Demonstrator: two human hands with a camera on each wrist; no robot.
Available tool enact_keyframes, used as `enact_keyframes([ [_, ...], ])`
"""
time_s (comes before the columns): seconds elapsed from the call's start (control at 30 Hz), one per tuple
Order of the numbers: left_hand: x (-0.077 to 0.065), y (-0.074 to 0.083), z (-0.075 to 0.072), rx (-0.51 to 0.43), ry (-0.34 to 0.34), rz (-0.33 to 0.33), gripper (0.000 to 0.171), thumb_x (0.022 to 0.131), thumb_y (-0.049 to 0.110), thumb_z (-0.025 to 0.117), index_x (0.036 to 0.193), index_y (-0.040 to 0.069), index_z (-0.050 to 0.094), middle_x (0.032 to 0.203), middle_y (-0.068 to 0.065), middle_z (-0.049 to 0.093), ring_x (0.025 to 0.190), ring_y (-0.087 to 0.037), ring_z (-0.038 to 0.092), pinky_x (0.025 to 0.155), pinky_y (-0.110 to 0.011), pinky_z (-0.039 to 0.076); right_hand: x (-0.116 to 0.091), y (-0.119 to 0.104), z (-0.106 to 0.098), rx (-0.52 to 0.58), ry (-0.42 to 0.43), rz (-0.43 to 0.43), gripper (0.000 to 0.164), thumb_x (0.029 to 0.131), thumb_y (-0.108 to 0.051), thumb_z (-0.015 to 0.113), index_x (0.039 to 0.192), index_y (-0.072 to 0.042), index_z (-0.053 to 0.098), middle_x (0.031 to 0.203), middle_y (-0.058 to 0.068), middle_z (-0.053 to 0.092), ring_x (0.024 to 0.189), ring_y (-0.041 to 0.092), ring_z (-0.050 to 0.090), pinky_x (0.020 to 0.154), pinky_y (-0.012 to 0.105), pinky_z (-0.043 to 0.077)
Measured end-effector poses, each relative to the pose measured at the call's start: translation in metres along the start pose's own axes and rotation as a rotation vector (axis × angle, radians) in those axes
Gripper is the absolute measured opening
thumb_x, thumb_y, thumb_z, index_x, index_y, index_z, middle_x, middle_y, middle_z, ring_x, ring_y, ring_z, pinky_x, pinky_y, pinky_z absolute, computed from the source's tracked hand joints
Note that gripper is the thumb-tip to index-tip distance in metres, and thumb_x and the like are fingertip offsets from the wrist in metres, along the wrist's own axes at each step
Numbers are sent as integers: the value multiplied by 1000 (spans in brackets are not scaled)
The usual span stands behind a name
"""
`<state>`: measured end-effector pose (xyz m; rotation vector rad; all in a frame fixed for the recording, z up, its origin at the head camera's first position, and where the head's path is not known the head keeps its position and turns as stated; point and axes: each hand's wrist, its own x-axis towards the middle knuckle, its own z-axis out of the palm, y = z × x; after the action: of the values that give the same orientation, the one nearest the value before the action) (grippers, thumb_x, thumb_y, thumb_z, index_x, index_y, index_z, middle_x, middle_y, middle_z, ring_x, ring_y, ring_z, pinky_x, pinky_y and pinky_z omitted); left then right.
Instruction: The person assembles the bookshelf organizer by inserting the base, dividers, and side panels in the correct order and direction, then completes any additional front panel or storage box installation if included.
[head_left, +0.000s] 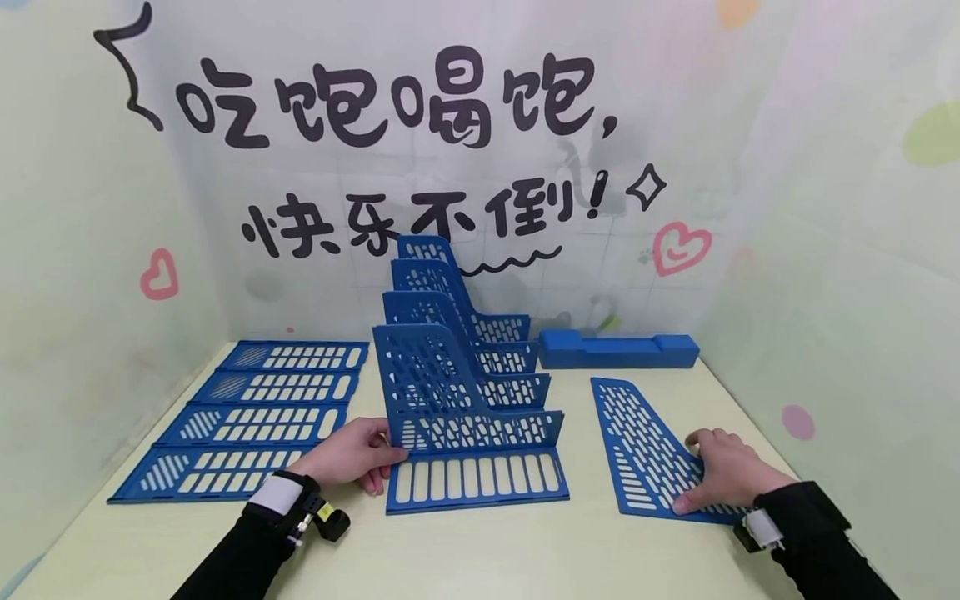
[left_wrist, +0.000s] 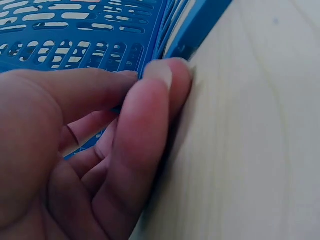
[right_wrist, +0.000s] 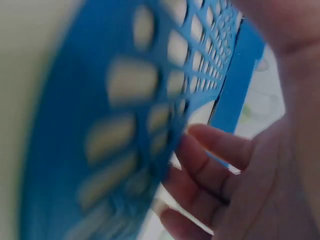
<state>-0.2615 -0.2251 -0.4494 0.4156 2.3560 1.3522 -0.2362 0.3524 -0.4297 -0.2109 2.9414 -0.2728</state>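
Right hand (head_left: 726, 473) partly hides a slotted blue panel (head_left: 647, 443)

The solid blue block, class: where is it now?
In the head view, the block lies at the back of the table, right of centre, just right of the blue rack and behind the perforated panel gripped by the right hand.

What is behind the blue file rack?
Behind the blue file rack stands a printed backdrop with black lettering, visible above it. The tabletop directly behind is mostly covered; anything low there cannot be made out.
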Motion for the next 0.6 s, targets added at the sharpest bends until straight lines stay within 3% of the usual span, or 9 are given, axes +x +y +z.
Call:
enact_keyframes([
  [0.17, 0, -2, 0, -16, 3, 0, 21, 109, 20, 70, 122, 3, 69, 76, -6, 72, 59, -17, 74, 56, -32, 63, -1, 4, 2, 126, 14, -13, 109, 70, -59, 101, 137, 12, 53, 114, 19, 66, 101, 35, 61, 93, 60, 54],
  [0.27, 1, -1, 0, -25, -11, -4, 21, 110, 20, 69, 121, 3, 68, 76, -5, 72, 61, -17, 74, 58, -32, 64, -6, 0, -5, 258, 48, -37, 94, 81, -50, 97, 138, 8, 51, 115, 14, 72, 100, 27, 69, 89, 53, 60],
  [0.37, 1, 0, -2, -25, -14, -6, 21, 110, 20, 69, 122, 3, 68, 76, -6, 72, 61, -17, 75, 58, -32, 64, -13, -13, -9, 380, 111, -91, 85, 90, -41, 91, 146, 5, 46, 121, 18, 77, 102, 26, 76, 90, 49, 65],
  [0.5, 0, 0, -4, -24, -8, -8, 22, 110, 19, 69, 123, 2, 67, 77, -7, 72, 61, -18, 75, 58, -33, 64, -16, -37, -8, 394, 197, -206, 76, 94, -33, 89, 148, 3, 48, 117, 13, 82, 96, 17, 78, 81, 35, 66],
  [0.6, -1, -1, -3, -29, -11, -16, 22, 110, 19, 69, 124, 2, 67, 77, -7, 71, 61, -18, 75, 58, -33, 64, -15, -49, -5, 346, 227, -237, 60, 93, -31, 90, 134, -2, 57, 104, 2, 82, 83, 8, 70, 69, 25, 56],
])
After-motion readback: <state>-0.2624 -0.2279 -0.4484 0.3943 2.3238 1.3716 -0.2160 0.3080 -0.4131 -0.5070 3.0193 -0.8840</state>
